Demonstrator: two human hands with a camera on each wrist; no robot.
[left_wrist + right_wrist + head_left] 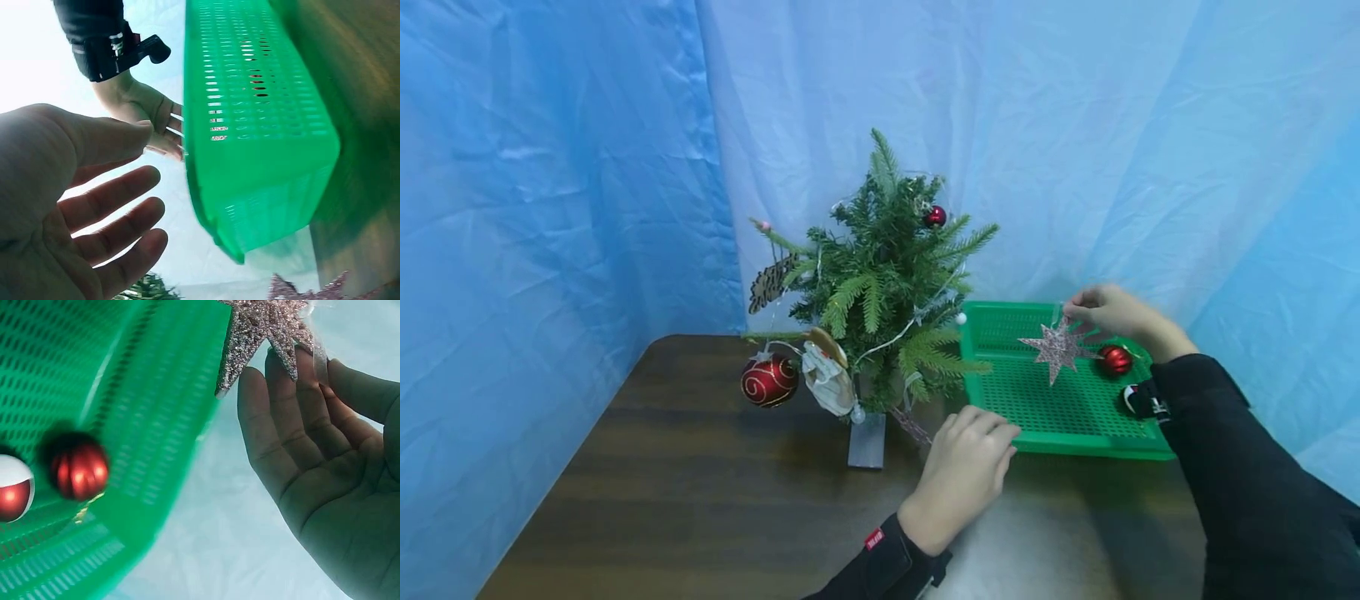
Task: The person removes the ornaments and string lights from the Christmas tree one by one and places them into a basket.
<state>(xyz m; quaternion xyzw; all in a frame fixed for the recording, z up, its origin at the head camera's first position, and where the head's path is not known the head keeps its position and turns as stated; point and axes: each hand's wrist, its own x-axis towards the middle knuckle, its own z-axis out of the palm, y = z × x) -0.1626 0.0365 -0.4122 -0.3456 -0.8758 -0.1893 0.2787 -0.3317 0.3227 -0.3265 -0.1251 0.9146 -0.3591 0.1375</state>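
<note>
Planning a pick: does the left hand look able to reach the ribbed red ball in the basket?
Probably yes: the left hand looks empty and the green basket is open-topped, though the glittery star in the right hand hangs near the ball.

Glare whitens the area behind my left hand [72, 212]; sheen marks the table [1011, 533] beside it; my right hand [325, 456] is shaded.

Left hand [964, 467] relaxed; right hand [1108, 311] pinches.
</note>
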